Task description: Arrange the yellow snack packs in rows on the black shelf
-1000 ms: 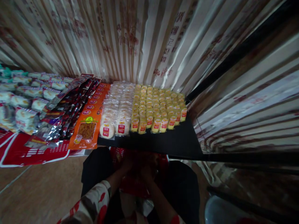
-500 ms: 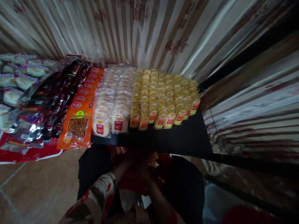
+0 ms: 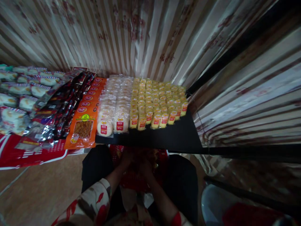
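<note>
Both hands are down in a red basket (image 3: 134, 183) between my knees, just under the table edge. My left hand (image 3: 127, 157) is in deep shadow on the basket's left side. Close beside it is my right hand (image 3: 145, 168), its fingers also lost in the dark. Some shiny yellowish packets (image 3: 155, 157) show faintly at the basket's right side; whether I touch them is hidden. Above the hands, on the black table (image 3: 164, 139), stand rows of yellow wrapped snack rolls (image 3: 156, 119) and two rows of round white wrapped crackers (image 3: 121, 122).
An orange snack bag (image 3: 81, 128) lies left of the crackers, beside a pile of dark red packets (image 3: 63, 103) and white wrapped snacks (image 3: 14, 119). A red basket with a white handle (image 3: 35, 155) is at the left. Pleated curtains (image 3: 141, 37) hang behind; a pale stool or tub (image 3: 211, 201) is lower right.
The camera view swings right and closer, then back. Both hands stay low in the basket, shifting slightly. The yellowish packets inside show at some moments more than others. The table goods have not moved.
</note>
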Tool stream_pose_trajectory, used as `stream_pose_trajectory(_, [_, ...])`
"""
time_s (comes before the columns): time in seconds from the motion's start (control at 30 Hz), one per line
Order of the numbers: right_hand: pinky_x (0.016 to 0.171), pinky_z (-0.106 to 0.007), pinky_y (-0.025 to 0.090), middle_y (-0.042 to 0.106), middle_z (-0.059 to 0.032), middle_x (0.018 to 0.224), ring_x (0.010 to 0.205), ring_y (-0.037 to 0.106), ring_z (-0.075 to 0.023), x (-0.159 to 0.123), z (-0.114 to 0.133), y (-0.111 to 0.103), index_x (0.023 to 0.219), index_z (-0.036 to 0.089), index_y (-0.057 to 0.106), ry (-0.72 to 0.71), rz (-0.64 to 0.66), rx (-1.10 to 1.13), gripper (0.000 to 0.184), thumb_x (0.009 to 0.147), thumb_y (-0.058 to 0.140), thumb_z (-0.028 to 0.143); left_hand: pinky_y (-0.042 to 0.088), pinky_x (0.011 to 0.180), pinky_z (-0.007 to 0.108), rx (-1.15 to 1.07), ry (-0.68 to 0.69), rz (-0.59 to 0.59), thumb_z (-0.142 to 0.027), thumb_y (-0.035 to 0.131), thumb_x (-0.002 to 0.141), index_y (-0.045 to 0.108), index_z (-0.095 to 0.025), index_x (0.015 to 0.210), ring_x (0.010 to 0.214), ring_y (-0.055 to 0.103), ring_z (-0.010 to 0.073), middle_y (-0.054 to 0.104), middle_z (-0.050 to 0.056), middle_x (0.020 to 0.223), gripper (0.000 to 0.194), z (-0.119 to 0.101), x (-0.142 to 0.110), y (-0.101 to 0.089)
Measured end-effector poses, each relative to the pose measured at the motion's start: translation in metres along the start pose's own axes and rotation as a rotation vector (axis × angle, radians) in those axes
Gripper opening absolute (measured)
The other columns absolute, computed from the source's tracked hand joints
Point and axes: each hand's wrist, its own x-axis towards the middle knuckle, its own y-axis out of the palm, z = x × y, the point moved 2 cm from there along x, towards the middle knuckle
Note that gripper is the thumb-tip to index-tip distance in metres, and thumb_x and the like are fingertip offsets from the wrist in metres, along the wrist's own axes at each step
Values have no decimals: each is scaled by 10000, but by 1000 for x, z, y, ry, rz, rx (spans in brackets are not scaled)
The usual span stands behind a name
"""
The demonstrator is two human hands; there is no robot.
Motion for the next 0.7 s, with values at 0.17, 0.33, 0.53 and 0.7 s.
stream_pose_trajectory(0.17, [903, -391, 476, 681, -118, 1093, 1023, 629, -254, -17, 20, -23, 1051, 171, 664, -68, -41, 4, 381, 777, 470, 351, 489, 682, 293, -109, 52, -53, -206, 586, 630, 654, -174, 662, 799, 643, 220, 693, 60, 711, 82, -18, -24, -9])
stream_pose_trajectory(0.33, [908, -408, 487, 692, -104, 1065, 1016, 632, -256, -28, 28, -42, 995, 189, 683, -127, -143, 100, 389, 722, 553, 434, 482, 720, 285, -238, 89, -107, -153, 522, 626, 663, -154, 734, 802, 640, 200, 702, 62, 818, 177, -28, -49, -18])
stream_pose_trajectory(0.53, [929, -437, 477, 683, -88, 1107, 1039, 626, -245, -41, 37, -60, 1068, 201, 654, -162, -129, 291, 424, 721, 572, 430, 491, 667, 283, -318, 109, -76, -194, 506, 659, 652, -156, 798, 732, 635, 186, 693, 42, 778, 205, -45, -83, -12])
stream_pose_trajectory(0.7, [1030, -442, 394, 640, -82, 1188, 1140, 564, -232, -58, 59, -89, 1059, 224, 670, -315, -233, 126, 376, 760, 555, 422, 467, 703, 254, -315, 274, -87, -242, 509, 685, 626, -167, 717, 787, 601, 168, 668, 28, 778, 142, -67, -104, -3])
